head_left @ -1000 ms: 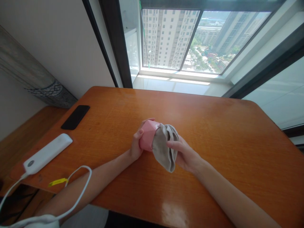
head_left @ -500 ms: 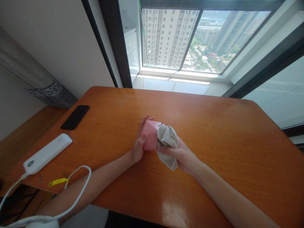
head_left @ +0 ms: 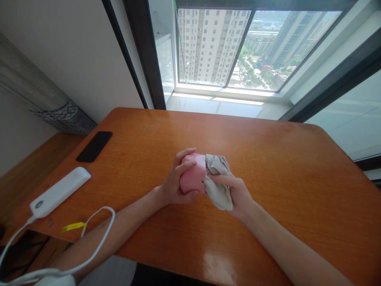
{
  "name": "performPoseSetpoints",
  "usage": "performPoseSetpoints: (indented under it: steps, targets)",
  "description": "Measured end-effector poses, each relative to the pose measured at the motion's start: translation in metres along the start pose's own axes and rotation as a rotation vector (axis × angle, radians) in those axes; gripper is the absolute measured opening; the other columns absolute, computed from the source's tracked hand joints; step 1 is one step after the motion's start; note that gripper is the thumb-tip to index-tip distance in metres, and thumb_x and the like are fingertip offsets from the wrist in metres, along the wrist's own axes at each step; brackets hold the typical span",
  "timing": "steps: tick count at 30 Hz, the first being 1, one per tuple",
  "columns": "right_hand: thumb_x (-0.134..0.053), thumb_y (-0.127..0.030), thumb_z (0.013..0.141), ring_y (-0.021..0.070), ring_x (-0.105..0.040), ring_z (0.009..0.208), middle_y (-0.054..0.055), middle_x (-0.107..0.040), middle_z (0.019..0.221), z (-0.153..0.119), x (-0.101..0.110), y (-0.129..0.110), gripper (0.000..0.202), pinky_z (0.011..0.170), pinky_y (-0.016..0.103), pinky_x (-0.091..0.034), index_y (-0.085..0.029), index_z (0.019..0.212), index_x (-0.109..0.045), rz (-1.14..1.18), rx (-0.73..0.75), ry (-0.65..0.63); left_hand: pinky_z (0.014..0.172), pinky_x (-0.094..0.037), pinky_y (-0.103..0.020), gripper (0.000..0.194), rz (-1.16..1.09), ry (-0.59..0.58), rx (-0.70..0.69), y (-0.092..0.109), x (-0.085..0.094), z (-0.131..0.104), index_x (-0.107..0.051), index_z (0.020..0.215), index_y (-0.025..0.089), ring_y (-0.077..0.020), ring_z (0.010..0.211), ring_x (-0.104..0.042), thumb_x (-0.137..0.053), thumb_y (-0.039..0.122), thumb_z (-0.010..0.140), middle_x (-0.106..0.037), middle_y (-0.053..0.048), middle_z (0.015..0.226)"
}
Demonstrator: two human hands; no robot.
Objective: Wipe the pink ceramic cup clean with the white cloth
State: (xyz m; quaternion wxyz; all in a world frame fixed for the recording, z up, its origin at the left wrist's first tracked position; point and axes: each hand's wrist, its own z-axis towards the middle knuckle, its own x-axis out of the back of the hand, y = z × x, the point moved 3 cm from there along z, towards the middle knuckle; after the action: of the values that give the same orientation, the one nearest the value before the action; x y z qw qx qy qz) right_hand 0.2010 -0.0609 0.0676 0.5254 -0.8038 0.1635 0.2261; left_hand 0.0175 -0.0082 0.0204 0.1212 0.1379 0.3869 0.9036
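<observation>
A pink faceted object (head_left: 193, 177), its exact kind unclear, is gripped in my left hand (head_left: 175, 180), the fingers over its top and the thumb along its near side. My right hand (head_left: 238, 192) is closed around a crumpled light grey cloth (head_left: 218, 190). The cloth presses against the right side of the pink object and hides that side. Both hands are over the middle of the wooden table (head_left: 268, 167).
At the table's left lie a black phone (head_left: 94, 146) and a white power strip or power bank (head_left: 60, 192). Its white cable (head_left: 111, 222), with a yellow tag (head_left: 74, 227), loops over my left forearm. A window (head_left: 214, 47) is beyond the far edge.
The pink object has turned in my left hand, whose fingers now lie across its top. My right hand and the cloth have shifted slightly right.
</observation>
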Motion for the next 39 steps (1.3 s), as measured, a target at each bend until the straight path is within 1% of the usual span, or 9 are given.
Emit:
performPoseSetpoints:
  steps: [3, 7, 13, 19, 24, 31, 33, 37, 39]
  targets:
    - [-0.093, -0.029, 0.071, 0.0173, -0.067, 0.072, 0.001, -0.076, 0.086, -0.002, 0.000, 0.001, 0.034, 0.069, 0.029, -0.054, -0.021, 0.101, -0.078, -0.155, 0.056, -0.057, 0.126, -0.040, -0.068, 0.069, -0.220, 0.108, 0.085, 0.001, -0.005, 0.000, -0.061, 0.145, 0.032, -0.0447, 0.148, -0.053, -0.082, 0.060, 0.086, -0.059, -0.016, 0.154]
    - [-0.071, -0.022, 0.090, 0.0149, -0.052, 0.069, 0.000, -0.064, 0.079, -0.003, -0.004, -0.003, 0.007, 0.065, 0.029, -0.044, -0.021, 0.083, -0.070, -0.665, 0.320, -0.356, 0.121, -0.048, -0.060, 0.064, -0.654, 0.112, 0.402, 0.006, -0.018, 0.002, -0.059, 0.142, 0.027, -0.0401, 0.135, -0.065, -0.073, 0.064, 0.091, -0.065, -0.014, 0.147]
    - [-0.062, -0.003, 0.077, 0.0261, -0.062, 0.095, 0.010, -0.075, 0.102, -0.008, -0.017, -0.013, 0.033, 0.086, 0.038, -0.051, -0.024, 0.100, -0.072, -1.292, 0.762, -0.581, 0.101, -0.059, -0.049, 0.058, -0.912, 0.149, 0.712, 0.008, -0.026, 0.004, -0.059, 0.134, 0.022, -0.0299, 0.105, -0.077, -0.065, 0.064, 0.094, -0.077, -0.010, 0.118]
    - [-0.064, -0.019, 0.089, 0.0175, -0.055, 0.069, -0.001, -0.063, 0.073, -0.009, -0.015, -0.026, 0.013, 0.068, 0.032, -0.045, -0.024, 0.078, -0.065, -0.846, 0.350, -0.286, 0.100, -0.061, -0.046, 0.058, -0.813, 0.296, 0.597, -0.002, -0.021, 0.006, -0.060, 0.137, 0.024, -0.0284, 0.106, -0.078, -0.072, 0.059, 0.092, -0.078, -0.008, 0.121]
    - [-0.086, -0.043, 0.078, 0.0284, -0.074, 0.090, 0.003, -0.077, 0.088, 0.004, 0.005, -0.041, 0.027, 0.081, 0.039, -0.060, -0.026, 0.095, -0.075, -0.245, 0.108, 0.181, 0.102, -0.058, -0.042, 0.054, -0.736, 0.404, 0.596, -0.009, -0.015, 0.006, -0.067, 0.131, 0.023, -0.0278, 0.114, -0.075, -0.074, 0.060, 0.092, -0.078, -0.008, 0.123]
    - [-0.080, -0.041, 0.091, 0.0243, -0.073, 0.112, 0.000, -0.080, 0.106, -0.005, 0.024, -0.034, 0.022, 0.084, 0.030, -0.059, -0.032, 0.110, -0.073, -0.156, 0.642, 0.671, 0.104, -0.060, -0.046, 0.063, -0.714, 0.362, 0.594, -0.009, -0.019, 0.005, -0.059, 0.145, 0.026, -0.0310, 0.120, -0.074, -0.071, 0.062, 0.095, -0.074, -0.009, 0.132]
    - [-0.084, -0.044, 0.091, 0.0244, -0.073, 0.099, 0.001, -0.078, 0.095, -0.009, 0.015, -0.013, 0.024, 0.076, 0.031, -0.057, -0.033, 0.110, -0.075, -0.307, 0.592, 0.585, 0.105, -0.060, -0.046, 0.063, -0.696, 0.358, 0.581, -0.010, -0.020, 0.003, -0.059, 0.146, 0.027, -0.0310, 0.121, -0.073, -0.071, 0.062, 0.095, -0.073, -0.009, 0.136]
    - [-0.086, -0.051, 0.092, 0.0264, -0.069, 0.097, 0.005, -0.075, 0.105, -0.013, -0.013, 0.031, 0.030, 0.077, 0.037, -0.058, -0.031, 0.113, -0.077, -0.425, 0.419, 0.108, 0.112, -0.057, -0.046, 0.057, -0.612, 0.366, 0.500, -0.008, -0.019, -0.002, -0.060, 0.147, 0.031, -0.0311, 0.126, -0.069, -0.070, 0.059, 0.098, -0.069, -0.007, 0.145]
    - [-0.080, -0.056, 0.096, 0.0264, -0.068, 0.096, 0.006, -0.074, 0.103, -0.014, -0.018, 0.041, 0.029, 0.078, 0.037, -0.058, -0.029, 0.106, -0.077, -0.394, 0.370, 0.037, 0.116, -0.054, -0.046, 0.056, -0.511, 0.345, 0.450, -0.005, -0.017, -0.005, -0.060, 0.149, 0.032, -0.0306, 0.129, -0.067, -0.069, 0.057, 0.100, -0.065, -0.006, 0.151]
